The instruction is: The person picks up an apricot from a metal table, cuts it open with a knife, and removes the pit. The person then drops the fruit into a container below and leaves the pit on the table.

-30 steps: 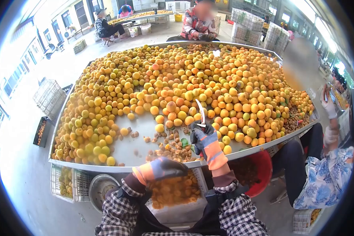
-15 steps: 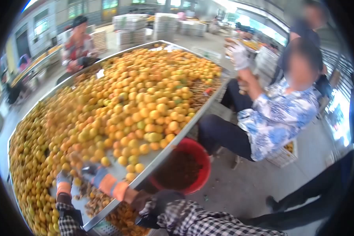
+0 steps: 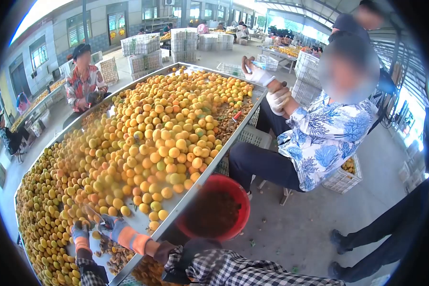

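Observation:
My left hand (image 3: 80, 233), in a grey glove with an orange cuff, is at the tray's near left end. Its fingers are curled, and what lies in them is too small to make out. Close on its right, my right hand (image 3: 111, 227), also gloved, is closed on a small knife (image 3: 91, 211) whose thin blade points toward the left hand. Yellow-orange apricots (image 3: 162, 138) are heaped over the metal tray (image 3: 178, 202). Brown, pitted-looking scraps (image 3: 119, 257) lie beside my hands.
A red bucket (image 3: 240, 217) with dark contents stands under the tray's right edge. A person in a blue-and-white shirt (image 3: 326, 138) sits on the right, pulling at a glove. Another person (image 3: 83, 83) sits across the tray. White crates (image 3: 183, 45) are stacked behind.
The view has shifted and become sharper. Both my hands remain close together at the tray's near end. The seated person on the right has brought their second hand up to the first glove.

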`<state>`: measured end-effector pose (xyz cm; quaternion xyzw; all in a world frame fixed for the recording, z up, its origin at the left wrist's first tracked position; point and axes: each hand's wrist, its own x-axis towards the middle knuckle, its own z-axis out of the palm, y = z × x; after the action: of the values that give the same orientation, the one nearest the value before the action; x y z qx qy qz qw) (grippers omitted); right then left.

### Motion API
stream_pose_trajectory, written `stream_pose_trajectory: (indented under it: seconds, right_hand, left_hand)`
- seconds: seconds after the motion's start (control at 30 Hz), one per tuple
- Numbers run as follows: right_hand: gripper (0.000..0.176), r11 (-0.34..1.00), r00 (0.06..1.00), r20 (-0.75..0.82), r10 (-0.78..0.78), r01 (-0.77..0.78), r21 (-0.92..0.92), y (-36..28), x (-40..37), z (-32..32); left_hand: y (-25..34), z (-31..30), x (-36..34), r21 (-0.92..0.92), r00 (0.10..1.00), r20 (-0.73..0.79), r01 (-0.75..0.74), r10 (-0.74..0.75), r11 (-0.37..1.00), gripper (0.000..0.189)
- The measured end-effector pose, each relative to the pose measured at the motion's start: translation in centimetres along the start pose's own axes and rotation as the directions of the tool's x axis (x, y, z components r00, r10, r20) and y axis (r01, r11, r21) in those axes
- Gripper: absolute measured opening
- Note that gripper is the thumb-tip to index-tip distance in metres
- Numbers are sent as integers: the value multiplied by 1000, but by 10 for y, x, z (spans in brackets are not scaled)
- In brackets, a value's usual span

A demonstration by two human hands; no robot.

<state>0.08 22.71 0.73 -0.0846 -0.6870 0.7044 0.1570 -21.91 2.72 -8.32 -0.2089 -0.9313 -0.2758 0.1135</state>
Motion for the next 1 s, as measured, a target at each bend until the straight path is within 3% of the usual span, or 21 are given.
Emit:
stream_pose_trajectory:
  seconds: [0.03, 0.07, 0.1, 0.2, 0.27, 0.3, 0.33, 0.4, 0.43, 0.5, 0.57, 0.6, 0.67, 0.7, 0.73, 0.77, 0.8, 0.87, 0.93, 0.97, 1.0]
  right_hand:
    - [35, 1000, 1000, 2, 0, 0, 0, 4, 1, -1]
    - [38, 996, 999, 24, -22, 24, -91, 10, 3, -1]
    - [42, 983, 998, 49, -41, 49, -178, 13, 3, 2]
    - [43, 944, 989, 122, -88, 122, -306, -37, -21, -7]
    - [42, 938, 981, 128, -145, 177, -299, -36, -28, 0]
    - [42, 954, 957, 235, -169, 219, -205, -30, -26, 3]
    - [42, 963, 921, 335, -200, 248, -107, -36, -27, 3]
    - [39, 967, 918, 357, -176, 228, -110, -40, -32, 3]
    - [36, 964, 923, 324, -209, 250, -89, -37, -32, 5]
    - [33, 961, 925, 295, -237, 268, -67, -39, -36, 9]
    - [31, 942, 936, 337, -102, 200, -270, -53, -40, 3]
    - [31, 942, 936, 339, -99, 198, -272, -50, -41, 4]
    - [29, 919, 941, 210, -265, 313, -241, -38, -43, 10]
    - [28, 884, 922, 168, -349, 383, -268, -34, -41, 9]
    - [30, 991, 962, 238, -131, 132, 13, -25, -39, 10]
    - [29, 994, 964, 244, -105, 94, 57, -4, -30, 14]
    - [29, 992, 955, 296, 22, -59, 116, -18, -31, 7]
    - [25, 980, 961, 275, -13, -43, 196, -15, -33, 5]
    - [16, 940, 962, 224, 157, -215, 265, -31, -34, 3]
    - [13, 894, 955, 228, 191, -265, 360, -23, -26, 3]
    - [12, 850, 968, 115, 221, -249, 465, -21, -31, 4]
  left_hand:
    - [4, -8, -6, -313, 994, 49, 108, -98, 944, 24]
    - [17, -27, -17, -585, 977, 123, 215, -176, 782, 27]
    - [27, -48, -26, -635, 983, 182, 118, 0, 763, 27]
    - [112, -102, -87, -770, 969, 244, 171, 37, 614, 34]
    - [134, -114, -109, -776, 935, 335, 205, 115, 596, 39]
    - [146, -119, -118, -766, 923, 359, 205, 141, 610, 40]
    - [147, -117, -124, -765, 915, 399, 293, 65, 573, 43]
    - [154, -122, -133, -797, 919, 393, 321, 36, 513, 42]
    - [160, -124, -137, -798, 921, 389, 320, 32, 511, 42]
    - [171, -130, -144, -719, 958, 287, 210, 8, 663, 39]
    - [172, -128, -150, -753, 959, 284, 216, 11, 622, 37]
    - [176, -129, -150, -783, 959, 283, 223, 14, 580, 34]
    - [185, -132, -150, -774, 942, 334, 274, 2, 571, 32]
    - [168, -118, -153, -796, 963, 264, 190, 48, 574, 33]
    - [165, -109, -155, -829, 978, 202, 149, 42, 538, 37]
    - [173, -114, -157, -818, 961, 273, 260, -52, 513, 37]
    - [178, -118, -156, -764, 959, 282, 245, -33, 597, 31]
    - [155, -93, -159, -712, 988, 152, 134, -36, 690, 34]
    - [170, -110, -154, -692, 989, 101, -5, 104, 722, 37]
    - [172, -112, -153, -727, 988, 119, 23, 93, 686, 37]
    - [174, -115, -153, -766, 986, 139, 47, 94, 641, 38]
